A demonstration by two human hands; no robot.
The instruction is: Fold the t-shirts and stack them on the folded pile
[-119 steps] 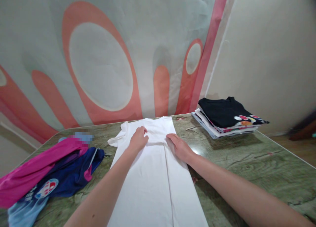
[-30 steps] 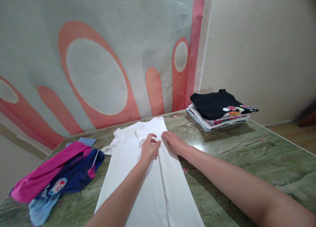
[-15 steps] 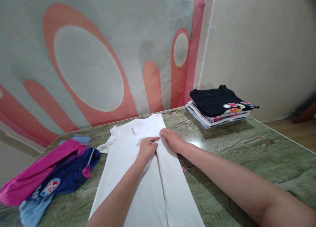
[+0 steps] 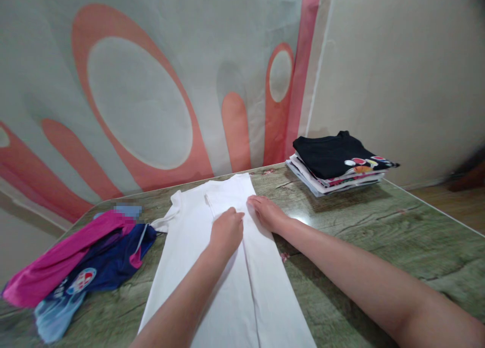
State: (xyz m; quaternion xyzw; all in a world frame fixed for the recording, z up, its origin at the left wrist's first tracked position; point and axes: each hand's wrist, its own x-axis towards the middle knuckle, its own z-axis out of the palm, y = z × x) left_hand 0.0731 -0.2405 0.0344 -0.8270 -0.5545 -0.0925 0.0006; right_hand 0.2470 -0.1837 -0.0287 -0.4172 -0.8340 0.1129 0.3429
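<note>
A white shirt (image 4: 237, 297) lay on a green wood-grain table (image 4: 409, 227), lower centre of the frame.
Behind rose a grey backdrop (image 4: 208, 50) with orange-pink shapes; a plain wall (image 4: 394, 70) filled the upper right. The left hand (image 4: 227, 232), fingers curled on the cloth, sat closer to the right hand (image 4: 267, 214) than four seconds earlier; the right fingers lay extended along the shirt's edge. Whether either pinched it, I couldn't tell. Lettering beside a round badge (image 4: 81, 281) on the navy garment (image 4: 113, 267), lower left, was too blurred to read.
</note>
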